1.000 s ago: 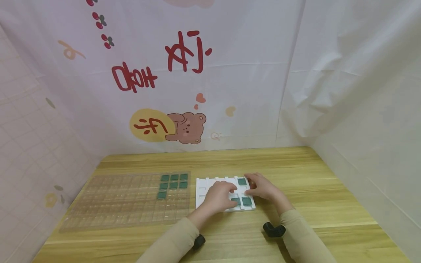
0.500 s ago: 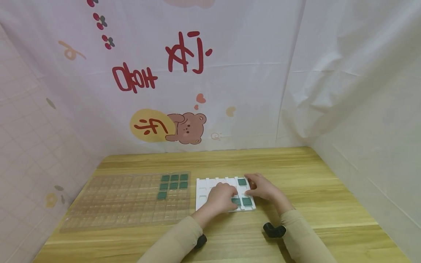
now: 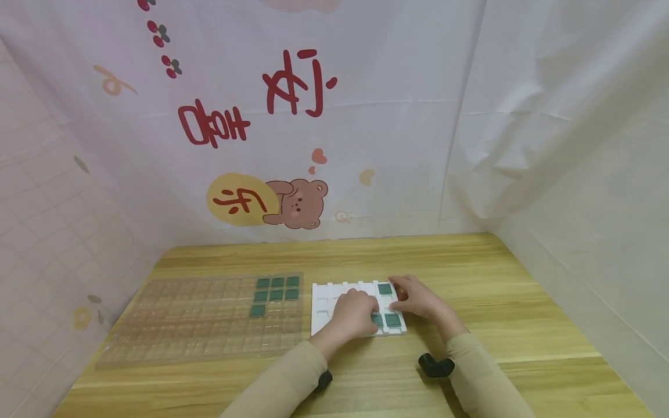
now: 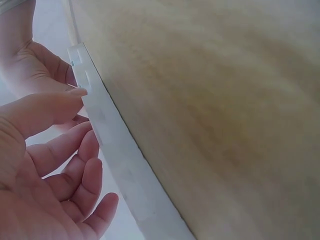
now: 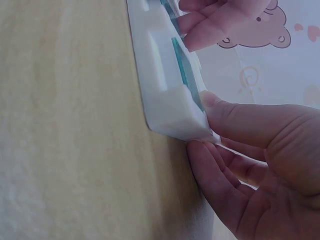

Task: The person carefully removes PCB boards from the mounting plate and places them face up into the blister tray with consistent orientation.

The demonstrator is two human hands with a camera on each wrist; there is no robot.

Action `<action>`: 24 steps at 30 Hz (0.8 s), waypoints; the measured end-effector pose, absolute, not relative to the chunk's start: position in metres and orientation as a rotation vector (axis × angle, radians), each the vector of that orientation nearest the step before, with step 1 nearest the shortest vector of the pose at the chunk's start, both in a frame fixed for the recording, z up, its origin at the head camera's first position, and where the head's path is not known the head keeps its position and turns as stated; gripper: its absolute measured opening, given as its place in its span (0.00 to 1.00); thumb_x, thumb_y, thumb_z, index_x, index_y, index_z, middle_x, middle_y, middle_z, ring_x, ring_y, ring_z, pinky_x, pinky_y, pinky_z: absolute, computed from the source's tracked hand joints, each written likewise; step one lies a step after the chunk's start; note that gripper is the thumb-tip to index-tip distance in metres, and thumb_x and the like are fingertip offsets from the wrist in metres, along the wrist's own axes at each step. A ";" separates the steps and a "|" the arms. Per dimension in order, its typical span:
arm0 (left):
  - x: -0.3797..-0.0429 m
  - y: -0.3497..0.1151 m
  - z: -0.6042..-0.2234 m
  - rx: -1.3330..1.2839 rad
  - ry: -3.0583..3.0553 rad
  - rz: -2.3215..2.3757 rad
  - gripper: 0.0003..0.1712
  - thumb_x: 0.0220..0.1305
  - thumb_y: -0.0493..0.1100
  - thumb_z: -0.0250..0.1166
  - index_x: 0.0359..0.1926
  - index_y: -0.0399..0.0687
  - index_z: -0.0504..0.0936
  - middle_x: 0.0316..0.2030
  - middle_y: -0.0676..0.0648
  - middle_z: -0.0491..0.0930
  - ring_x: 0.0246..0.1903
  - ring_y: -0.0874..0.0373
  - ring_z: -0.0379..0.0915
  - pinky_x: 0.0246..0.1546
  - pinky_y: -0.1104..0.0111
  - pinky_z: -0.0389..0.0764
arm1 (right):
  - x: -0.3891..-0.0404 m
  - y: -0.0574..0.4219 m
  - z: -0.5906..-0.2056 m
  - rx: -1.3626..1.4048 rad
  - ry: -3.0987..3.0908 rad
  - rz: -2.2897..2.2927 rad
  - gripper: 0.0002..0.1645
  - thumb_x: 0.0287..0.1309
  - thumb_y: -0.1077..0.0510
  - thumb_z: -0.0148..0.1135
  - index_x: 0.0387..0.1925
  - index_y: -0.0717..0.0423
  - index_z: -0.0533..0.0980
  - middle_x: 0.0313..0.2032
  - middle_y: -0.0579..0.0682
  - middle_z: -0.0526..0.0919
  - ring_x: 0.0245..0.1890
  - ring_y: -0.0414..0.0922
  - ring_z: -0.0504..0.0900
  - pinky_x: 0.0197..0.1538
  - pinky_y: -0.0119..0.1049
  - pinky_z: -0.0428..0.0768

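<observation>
A white slotted tray (image 3: 322, 312) lies on the table with green square chips in its right-hand slots. My left hand (image 3: 354, 316) reaches over it, thumb and index finger bent about a green chip (image 3: 377, 320) in the front row; the palm hides the slots beneath. The left wrist view shows the left thumb (image 4: 55, 106) at the tray edge, the chip out of sight. At the tray's right end, my right hand (image 3: 418, 297) pinches the rim between thumb and fingers. Other chips sit at the front right corner (image 3: 392, 320) and back right corner (image 3: 385, 289).
Left of the white tray lies a long clear plastic tray (image 3: 198, 313) with many small pockets. Several green chips (image 3: 277, 282) fill its right end. A white printed curtain (image 3: 387, 145) encloses the wooden table (image 3: 491, 348) at the back and sides.
My left hand has shifted slightly right, and its index finger and thumb have drawn closer over the front-row chip. The right hand and both trays stay put.
</observation>
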State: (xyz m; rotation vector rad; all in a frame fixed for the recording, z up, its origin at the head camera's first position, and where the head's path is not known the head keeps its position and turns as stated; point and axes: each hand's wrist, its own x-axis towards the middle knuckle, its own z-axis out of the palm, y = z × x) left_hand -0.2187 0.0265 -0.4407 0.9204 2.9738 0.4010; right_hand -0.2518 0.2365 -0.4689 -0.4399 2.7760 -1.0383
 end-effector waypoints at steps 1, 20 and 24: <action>-0.219 0.027 -0.441 0.920 2.976 0.391 0.13 0.42 0.44 0.76 0.33 0.52 0.87 0.24 0.56 0.75 0.29 0.56 0.66 0.31 0.64 0.68 | -0.252 0.237 -0.469 -0.441 2.777 -1.037 0.40 0.55 0.63 0.72 0.67 0.67 0.66 0.58 0.66 0.70 0.41 0.48 0.76 0.47 0.44 0.77; -0.221 0.031 -0.439 0.923 2.955 0.372 0.08 0.40 0.41 0.75 0.24 0.54 0.84 0.20 0.58 0.73 0.27 0.57 0.64 0.29 0.64 0.66 | -0.251 0.237 -0.468 -0.452 2.770 -1.041 0.41 0.55 0.62 0.72 0.67 0.68 0.66 0.57 0.65 0.70 0.41 0.48 0.75 0.47 0.43 0.76; -0.221 0.031 -0.439 0.930 2.952 0.373 0.07 0.40 0.42 0.75 0.23 0.54 0.84 0.19 0.59 0.73 0.26 0.57 0.64 0.29 0.64 0.66 | -0.251 0.237 -0.468 -0.454 2.766 -1.044 0.41 0.55 0.62 0.72 0.67 0.68 0.66 0.57 0.65 0.70 0.41 0.48 0.75 0.47 0.43 0.76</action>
